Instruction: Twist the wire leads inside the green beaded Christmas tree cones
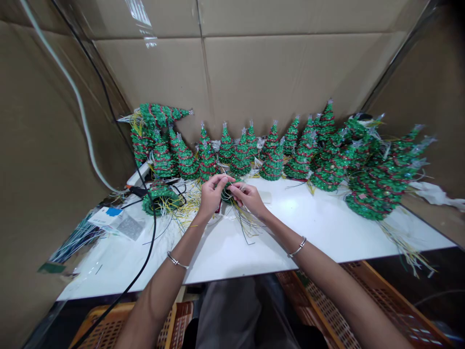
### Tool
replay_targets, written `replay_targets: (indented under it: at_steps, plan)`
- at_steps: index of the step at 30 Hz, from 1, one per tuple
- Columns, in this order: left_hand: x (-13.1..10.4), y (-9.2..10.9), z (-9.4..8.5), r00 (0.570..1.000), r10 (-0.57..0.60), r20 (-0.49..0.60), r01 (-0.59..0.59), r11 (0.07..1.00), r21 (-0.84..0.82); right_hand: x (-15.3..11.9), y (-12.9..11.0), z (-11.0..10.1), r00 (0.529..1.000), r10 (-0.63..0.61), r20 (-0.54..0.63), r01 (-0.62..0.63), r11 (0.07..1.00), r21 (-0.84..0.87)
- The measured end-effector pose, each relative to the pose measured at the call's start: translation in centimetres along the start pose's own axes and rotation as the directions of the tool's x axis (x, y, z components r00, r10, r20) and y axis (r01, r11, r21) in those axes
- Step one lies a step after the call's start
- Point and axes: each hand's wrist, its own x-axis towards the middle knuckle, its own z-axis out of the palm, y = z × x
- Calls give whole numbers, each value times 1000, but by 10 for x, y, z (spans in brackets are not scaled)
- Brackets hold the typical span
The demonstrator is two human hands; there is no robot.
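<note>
No readable text or labels.

Brightest on the table (312,232), glaring in streaks high on the wall (250,72), dim underneath; stretched toward the edges, softly blurred at the right-hand trees (378,189).

Head camera, wide: we look forward and down along both forearms (174,259), with the left hand (211,195) and right hand (251,198) near, just below mid-frame. Our view runs from the lap (232,310) at bottom, over the white tabletop (294,223), to the cardboard back wall (276,72).
</note>
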Motion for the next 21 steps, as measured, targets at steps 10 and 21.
replay_targets:
  at_steps: [10, 21]
  plan:
    - [2, -13, 0, 991, -87, -104, 74, 990, -121, -2, -5, 1, 995, -36, -98, 38, 999, 23]
    - [-3, -9, 7, 981, -135, -139, 117, 985, -130, -6, 4, 6, 981, -178, -72, 160, 966, -204]
